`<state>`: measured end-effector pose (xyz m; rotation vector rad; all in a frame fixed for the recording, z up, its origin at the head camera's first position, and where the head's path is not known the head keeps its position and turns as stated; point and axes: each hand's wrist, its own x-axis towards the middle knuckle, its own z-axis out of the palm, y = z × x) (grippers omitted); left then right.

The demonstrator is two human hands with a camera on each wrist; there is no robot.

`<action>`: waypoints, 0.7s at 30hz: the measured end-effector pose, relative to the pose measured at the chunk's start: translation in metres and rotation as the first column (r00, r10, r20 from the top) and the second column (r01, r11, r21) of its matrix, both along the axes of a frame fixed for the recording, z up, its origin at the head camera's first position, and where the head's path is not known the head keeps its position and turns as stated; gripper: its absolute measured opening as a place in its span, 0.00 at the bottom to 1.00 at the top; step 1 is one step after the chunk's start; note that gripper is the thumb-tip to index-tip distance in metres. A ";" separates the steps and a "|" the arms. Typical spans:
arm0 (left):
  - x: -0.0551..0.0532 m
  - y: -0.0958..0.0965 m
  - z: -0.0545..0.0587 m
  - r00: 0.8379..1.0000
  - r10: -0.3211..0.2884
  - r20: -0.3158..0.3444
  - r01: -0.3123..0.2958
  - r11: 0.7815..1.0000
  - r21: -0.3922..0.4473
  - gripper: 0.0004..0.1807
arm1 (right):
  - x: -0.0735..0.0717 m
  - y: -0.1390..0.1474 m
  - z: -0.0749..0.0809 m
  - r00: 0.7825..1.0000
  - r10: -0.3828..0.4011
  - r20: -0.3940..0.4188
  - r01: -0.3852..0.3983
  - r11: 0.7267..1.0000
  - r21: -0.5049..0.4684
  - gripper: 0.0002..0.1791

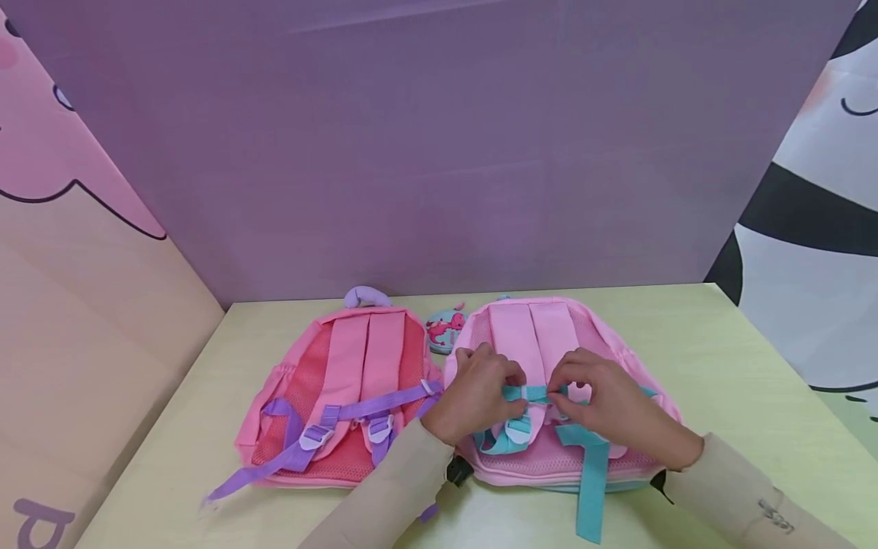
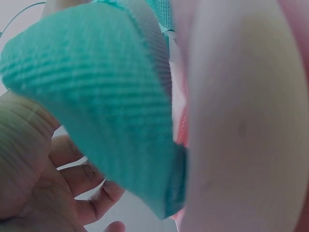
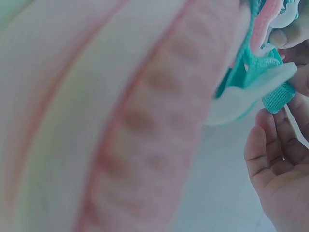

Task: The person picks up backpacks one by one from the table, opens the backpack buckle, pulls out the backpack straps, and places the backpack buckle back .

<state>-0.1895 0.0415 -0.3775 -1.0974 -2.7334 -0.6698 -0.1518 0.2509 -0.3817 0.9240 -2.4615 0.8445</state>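
Note:
A light pink backpack (image 1: 517,328) lies with its strap side up on the table. Across its two shoulder straps runs a teal strap (image 1: 536,394), which my left hand (image 1: 480,393) pinches near its left part. Close by on the right, my right hand (image 1: 613,393) pinches the same strap between thumb and fingers. Below the left fingers sits a white plastic buckle (image 1: 519,429) on teal webbing. A loose teal strap end (image 1: 591,488) hangs over the bag's lower edge. In the left wrist view, teal webbing (image 2: 101,92) fills the foreground. Fingers hide parts of the strap.
Left of it lies a coral pink backpack (image 1: 346,358) with purple straps (image 1: 394,400). A small teal pouch with a red pattern (image 1: 446,328) sits between the bags at the back. A purple panel (image 1: 439,152) stands behind the table (image 1: 727,366).

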 end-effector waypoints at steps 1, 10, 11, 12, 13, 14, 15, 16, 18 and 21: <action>0.000 0.000 0.000 1.000 -0.001 0.001 0.001 1.000 -0.002 0.11 | 0.000 0.001 0.000 1.000 0.002 -0.001 -0.002 1.000 0.001 0.17; -0.001 0.002 0.000 1.000 -0.012 0.002 0.012 1.000 -0.011 0.12 | -0.002 -0.003 0.002 1.000 0.008 0.028 -0.009 0.999 0.034 0.15; -0.001 0.002 0.000 1.000 -0.010 0.004 0.010 1.000 -0.011 0.13 | -0.002 -0.005 0.002 0.999 0.015 0.039 -0.016 0.999 0.035 0.15; -0.001 0.002 0.000 1.000 -0.009 0.006 0.009 1.000 -0.011 0.13 | -0.002 -0.006 0.002 0.999 0.021 0.050 -0.023 0.999 0.036 0.15; -0.001 0.003 0.000 1.000 -0.008 0.007 0.009 1.000 -0.011 0.13 | -0.003 -0.007 0.002 0.998 0.025 0.059 -0.027 0.999 0.036 0.15; -0.001 0.003 0.000 1.000 -0.008 0.011 0.008 1.000 -0.010 0.13 | -0.003 -0.008 0.002 0.997 0.031 0.067 -0.033 0.999 0.035 0.14; -0.001 0.003 0.000 1.000 -0.008 0.014 0.009 1.000 -0.011 0.13 | -0.003 -0.009 0.001 0.997 0.032 0.072 -0.034 0.999 0.034 0.14; -0.001 0.003 0.000 1.000 -0.010 0.017 0.010 1.000 -0.010 0.13 | -0.003 -0.010 0.001 0.997 0.033 0.073 -0.036 0.999 0.032 0.14; -0.001 0.003 0.000 1.000 -0.012 0.024 0.012 1.000 -0.009 0.13 | -0.003 -0.011 0.000 0.997 0.030 0.074 -0.032 0.999 0.032 0.14; -0.001 0.003 0.000 1.000 -0.013 0.026 0.013 1.000 -0.012 0.13 | -0.003 -0.011 -0.001 0.997 0.022 0.076 -0.025 0.999 0.035 0.14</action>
